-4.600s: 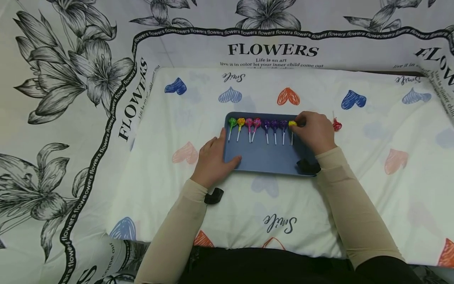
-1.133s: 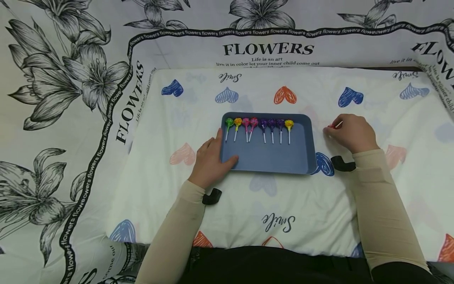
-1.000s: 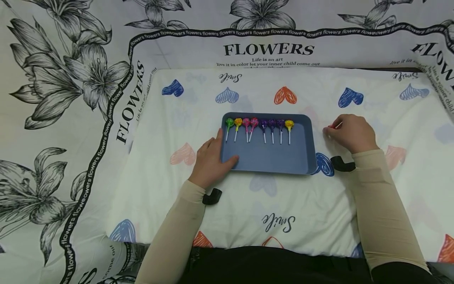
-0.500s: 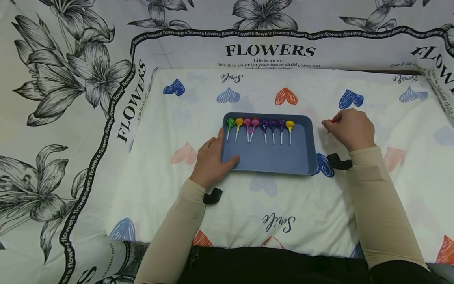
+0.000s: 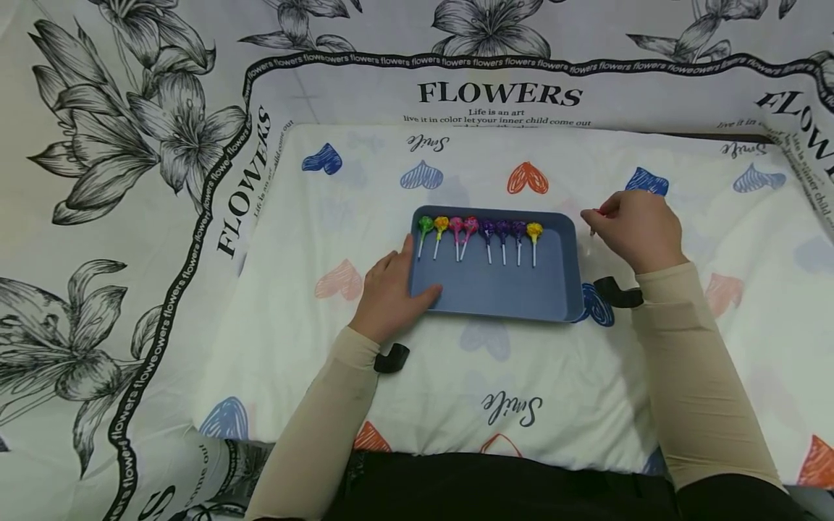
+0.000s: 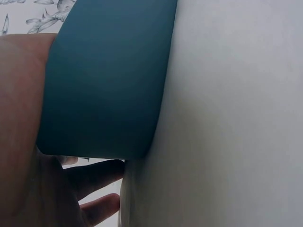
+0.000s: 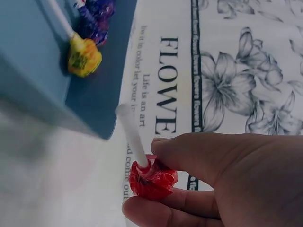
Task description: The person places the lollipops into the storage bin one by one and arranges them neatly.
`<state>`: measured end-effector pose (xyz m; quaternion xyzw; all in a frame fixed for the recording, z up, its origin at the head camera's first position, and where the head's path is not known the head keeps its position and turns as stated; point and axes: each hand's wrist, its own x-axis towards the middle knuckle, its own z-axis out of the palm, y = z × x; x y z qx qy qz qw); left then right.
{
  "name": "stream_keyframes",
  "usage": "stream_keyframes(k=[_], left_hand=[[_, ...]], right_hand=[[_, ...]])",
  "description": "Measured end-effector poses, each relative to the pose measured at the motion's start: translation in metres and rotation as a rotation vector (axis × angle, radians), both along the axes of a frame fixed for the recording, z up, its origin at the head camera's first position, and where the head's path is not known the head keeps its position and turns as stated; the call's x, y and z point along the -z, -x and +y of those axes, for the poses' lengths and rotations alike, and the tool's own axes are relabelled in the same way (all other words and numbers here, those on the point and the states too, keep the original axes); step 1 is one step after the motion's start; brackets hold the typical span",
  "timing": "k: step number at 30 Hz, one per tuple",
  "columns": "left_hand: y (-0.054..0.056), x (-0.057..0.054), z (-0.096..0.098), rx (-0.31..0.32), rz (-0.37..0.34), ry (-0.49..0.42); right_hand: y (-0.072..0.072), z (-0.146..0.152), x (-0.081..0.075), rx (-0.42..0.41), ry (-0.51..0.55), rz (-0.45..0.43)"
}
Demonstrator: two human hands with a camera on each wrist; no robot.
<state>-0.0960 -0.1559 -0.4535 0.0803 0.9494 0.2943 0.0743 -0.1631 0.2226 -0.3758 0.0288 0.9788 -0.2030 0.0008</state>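
My right hand (image 5: pixel 641 228) pinches a red lollipop (image 7: pixel 152 182) by its wrapped head, to the right of the blue-grey tray (image 5: pixel 482 295). The lollipop's white stick (image 7: pixel 132 137) points away from the fingers toward the tray in the right wrist view. Along the tray's far side lies a row of lollipops, from a green one (image 5: pixel 426 224) at the left to a yellow one (image 5: pixel 534 230) at the right, with pink and purple ones (image 5: pixel 502 229) between. My left hand (image 5: pixel 391 295) rests on the tray's left edge, fingers extended and thumb over the near corner.
A white cloth with printed hearts (image 5: pixel 528 178) lies under the tray. Around it spreads a flower-printed sheet (image 5: pixel 182 130). Black bands sit at both wrists, the right one (image 5: pixel 617 293) near the tray's right edge.
The yellow lollipop at the row's right end was let go. My right hand moved right, took the red lollipop from the cloth, and has lifted it slightly back toward the tray. The left hand stayed.
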Motion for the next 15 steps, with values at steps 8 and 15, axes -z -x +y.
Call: stream_keyframes(k=[8, 15], left_hand=[[0.000, -0.001, 0.000, -0.010, -0.019, 0.009], [0.000, -0.001, 0.000, -0.009, -0.010, 0.013]], right_hand=[[0.003, -0.023, 0.001, -0.031, 0.028, 0.000], [0.006, -0.037, 0.009, -0.037, 0.038, -0.013]])
